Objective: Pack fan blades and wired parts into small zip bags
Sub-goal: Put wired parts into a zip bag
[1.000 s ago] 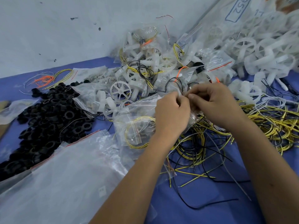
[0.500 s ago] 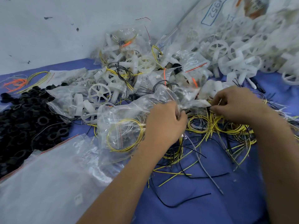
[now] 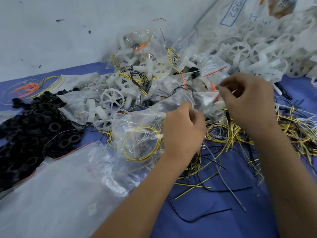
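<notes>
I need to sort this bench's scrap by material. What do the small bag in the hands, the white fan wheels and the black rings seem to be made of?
Small zip bag: thin clear plastic film, glossy; it crinkles and shows highlights.
White fan wheels: probably moulded plastic, milky and translucent, with crisp spokes.
Black rings: matte black, rubber or plastic; cannot tell which.

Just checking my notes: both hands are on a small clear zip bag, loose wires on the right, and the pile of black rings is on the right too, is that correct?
Not quite. The head view shows the black rings piled on the left. The rest holds: left hand and right hand hold the small clear zip bag, loose wires on the right.
</notes>
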The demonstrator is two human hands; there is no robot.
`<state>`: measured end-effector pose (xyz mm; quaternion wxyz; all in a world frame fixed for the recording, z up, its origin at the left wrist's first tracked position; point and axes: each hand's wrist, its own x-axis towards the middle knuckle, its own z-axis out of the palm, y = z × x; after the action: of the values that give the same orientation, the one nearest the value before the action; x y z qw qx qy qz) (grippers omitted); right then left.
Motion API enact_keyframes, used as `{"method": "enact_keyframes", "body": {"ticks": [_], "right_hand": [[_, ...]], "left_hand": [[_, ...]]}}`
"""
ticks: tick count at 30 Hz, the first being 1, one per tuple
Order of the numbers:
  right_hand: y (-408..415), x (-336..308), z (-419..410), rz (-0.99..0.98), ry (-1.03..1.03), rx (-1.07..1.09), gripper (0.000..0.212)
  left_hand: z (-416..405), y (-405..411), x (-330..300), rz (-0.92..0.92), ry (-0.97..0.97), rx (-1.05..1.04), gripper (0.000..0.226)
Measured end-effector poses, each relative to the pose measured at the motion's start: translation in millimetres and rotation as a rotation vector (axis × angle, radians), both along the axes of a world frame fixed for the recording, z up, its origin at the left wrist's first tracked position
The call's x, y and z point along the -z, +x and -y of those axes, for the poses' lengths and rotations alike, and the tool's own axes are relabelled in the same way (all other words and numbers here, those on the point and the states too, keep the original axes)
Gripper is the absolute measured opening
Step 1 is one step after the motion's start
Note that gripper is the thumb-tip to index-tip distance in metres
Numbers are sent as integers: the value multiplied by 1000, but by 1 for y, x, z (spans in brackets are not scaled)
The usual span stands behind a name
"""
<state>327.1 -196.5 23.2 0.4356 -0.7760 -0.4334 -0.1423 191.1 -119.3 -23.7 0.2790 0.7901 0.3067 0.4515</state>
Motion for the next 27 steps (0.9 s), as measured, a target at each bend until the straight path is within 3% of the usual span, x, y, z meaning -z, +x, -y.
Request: {"method": "enact_keyframes", "body": {"ticks": [3, 6, 12, 15, 20, 27], "right_hand": [[-14, -3, -12, 12, 107, -103, 5], [-22, 0, -21, -7, 5, -227, 4], [-27, 10, -24, 24, -394, -448, 18], [-25, 13, -22, 2, -460, -463, 23], [-16, 9, -15, -93, -413, -473, 14], [-22, -4, -11, -133, -546, -607, 16]], "left_hand": [[-4, -1, -4, 192, 5, -43, 36], [-8, -1, -5, 275, -20, -57, 25], [-15, 3, 8, 116, -177, 6, 18], [-14, 3, 11, 46, -184, 35, 18], [-24, -1, 4, 139, -364, 49, 20], [-52, -14, -1, 303, -588, -61, 17]]}}
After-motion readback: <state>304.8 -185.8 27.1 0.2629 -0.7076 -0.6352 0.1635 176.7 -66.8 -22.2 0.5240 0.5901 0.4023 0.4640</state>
